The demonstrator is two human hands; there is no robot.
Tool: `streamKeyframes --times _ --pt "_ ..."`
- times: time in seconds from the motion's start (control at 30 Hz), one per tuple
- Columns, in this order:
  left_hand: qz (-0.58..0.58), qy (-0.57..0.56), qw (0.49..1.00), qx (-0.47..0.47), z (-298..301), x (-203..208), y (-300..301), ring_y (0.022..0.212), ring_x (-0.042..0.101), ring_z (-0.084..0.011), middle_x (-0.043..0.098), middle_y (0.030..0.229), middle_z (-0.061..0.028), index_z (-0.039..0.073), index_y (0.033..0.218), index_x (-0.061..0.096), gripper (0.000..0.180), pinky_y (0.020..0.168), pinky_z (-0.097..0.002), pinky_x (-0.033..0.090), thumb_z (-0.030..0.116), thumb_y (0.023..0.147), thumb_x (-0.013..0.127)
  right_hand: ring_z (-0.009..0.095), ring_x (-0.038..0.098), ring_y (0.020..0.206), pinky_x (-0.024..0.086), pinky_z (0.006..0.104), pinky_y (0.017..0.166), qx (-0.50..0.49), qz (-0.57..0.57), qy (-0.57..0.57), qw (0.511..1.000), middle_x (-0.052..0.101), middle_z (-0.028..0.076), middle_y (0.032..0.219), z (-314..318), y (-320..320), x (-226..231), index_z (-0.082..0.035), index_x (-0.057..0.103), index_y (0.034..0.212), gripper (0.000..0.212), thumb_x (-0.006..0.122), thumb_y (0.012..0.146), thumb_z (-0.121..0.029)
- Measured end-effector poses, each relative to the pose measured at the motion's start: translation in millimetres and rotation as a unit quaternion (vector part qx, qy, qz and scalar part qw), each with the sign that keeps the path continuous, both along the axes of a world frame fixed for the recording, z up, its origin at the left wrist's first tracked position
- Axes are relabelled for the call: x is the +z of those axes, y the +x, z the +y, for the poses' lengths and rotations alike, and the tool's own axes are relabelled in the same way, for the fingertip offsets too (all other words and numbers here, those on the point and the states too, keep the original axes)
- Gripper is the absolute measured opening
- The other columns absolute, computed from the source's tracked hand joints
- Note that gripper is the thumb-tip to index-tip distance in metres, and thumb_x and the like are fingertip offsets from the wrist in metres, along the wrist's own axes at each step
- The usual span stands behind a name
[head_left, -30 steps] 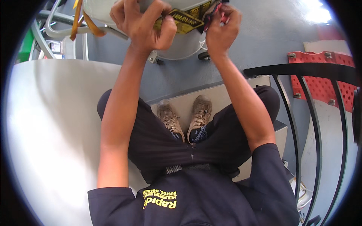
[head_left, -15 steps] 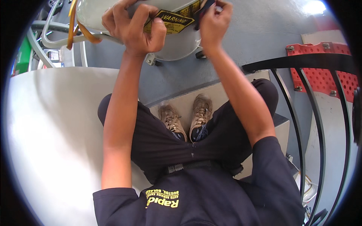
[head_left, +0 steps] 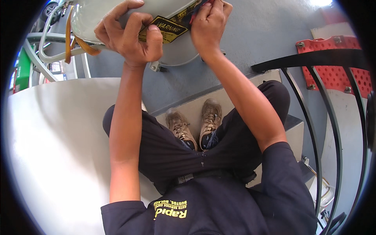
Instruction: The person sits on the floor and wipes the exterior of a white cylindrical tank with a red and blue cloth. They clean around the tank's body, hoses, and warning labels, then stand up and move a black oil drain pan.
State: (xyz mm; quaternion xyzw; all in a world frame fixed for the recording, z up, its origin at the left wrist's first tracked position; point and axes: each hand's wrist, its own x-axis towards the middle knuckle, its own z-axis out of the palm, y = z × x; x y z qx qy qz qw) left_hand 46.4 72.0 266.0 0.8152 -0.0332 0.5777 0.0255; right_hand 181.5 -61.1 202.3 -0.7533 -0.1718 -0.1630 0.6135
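At the top of the view, a rounded white tank [head_left: 91, 21] bears a yellow and black label [head_left: 172, 30], part of which stands away from its surface. My left hand [head_left: 127, 37] has its thumb and forefinger closed on the label's left edge, with the other fingers curled against the tank. In my right hand [head_left: 209, 29], closed at the label's upper right end, is a small dark tool with a red part [head_left: 197, 11]. My fingers and the top of the picture hide most of this tool, so its kind does not show.
A curved black railing [head_left: 313, 55] rises at right, before a red perforated panel [head_left: 337, 64]. Brown straps [head_left: 70, 43] hang beside pale metal tubing [head_left: 49, 58] at upper left. A white curved surface [head_left: 58, 137] fills the left. My shoes [head_left: 210, 121] rest on a step.
Both hands, the label and the tool have shifted left and slightly upward in the picture. My right hand now sits closer to my left. The left hand keeps its hold on the label.
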Motion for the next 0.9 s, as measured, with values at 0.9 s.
streamKeyframes --times 0.9 --pt "0.005 0.017 1.000 0.003 4.0 -1.0 2.9 0.114 0.048 -0.0202 0.076 0.121 -0.0005 0.016 0.081 0.074 0.014 0.101 -0.0388 0.031 0.026 0.076 0.064 0.019 0.065 0.092 0.055 0.0332 0.087 0.004 -0.083 0.099 0.992 0.071 0.012 0.109 -6.0 13.3 10.5 0.002 0.072 0.133 0.024 0.062 0.116 -0.012"
